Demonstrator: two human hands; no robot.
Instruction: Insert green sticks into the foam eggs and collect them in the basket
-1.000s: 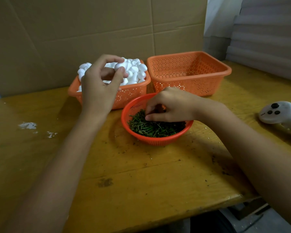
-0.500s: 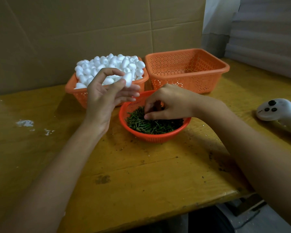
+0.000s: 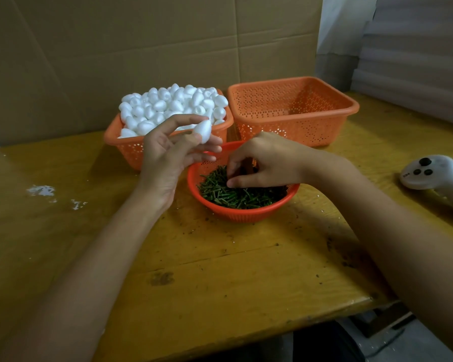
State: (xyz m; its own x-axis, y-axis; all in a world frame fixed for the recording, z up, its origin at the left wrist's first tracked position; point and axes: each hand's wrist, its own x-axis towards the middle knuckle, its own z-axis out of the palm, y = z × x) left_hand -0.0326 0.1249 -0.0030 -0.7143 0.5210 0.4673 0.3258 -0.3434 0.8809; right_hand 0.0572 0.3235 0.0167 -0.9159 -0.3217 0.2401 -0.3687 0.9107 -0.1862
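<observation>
Foam egg (image 3: 203,129) is pinched at the fingertips of the left hand (image 3: 168,158), just beside the right hand (image 3: 264,163), whose curled fingers dig into the green sticks (image 3: 236,195) under it, grip unclear, so I'd say it's stick-picking, and next one stick must meet the egg's end squarely.

Dim warm light is washing the table (image 3: 220,270), soft shadows are crossing it, and the view is stretching toward its front edge.

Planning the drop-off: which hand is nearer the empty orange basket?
Right. The right hand sits just before the empty basket; the left hand, holding a foam egg, is farther left.
</observation>
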